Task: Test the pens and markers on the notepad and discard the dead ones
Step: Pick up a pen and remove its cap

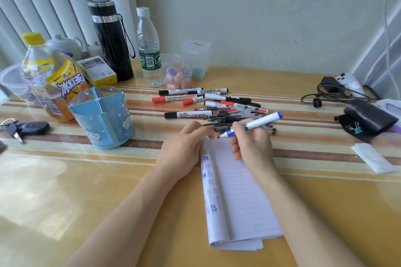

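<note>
A lined white notepad (238,201) lies lengthwise in front of me, with blue and red scribbles down its left strip. My right hand (251,143) grips a blue-and-white marker (258,123), its uncapped tip hovering at the pad's top edge. My left hand (184,147) rests at the pad's upper left corner, fingers curled; whether it holds a cap I cannot tell. A heap of markers and pens (217,106) with black and red caps lies just beyond the pad.
A blue pen holder (104,117) stands left of my hands. Behind it are an iced-tea bottle (52,78), a black flask (110,39) and a water bottle (149,50). Keys (21,129) lie far left. Cables, a black pouch (368,118) and folded paper (373,158) sit right.
</note>
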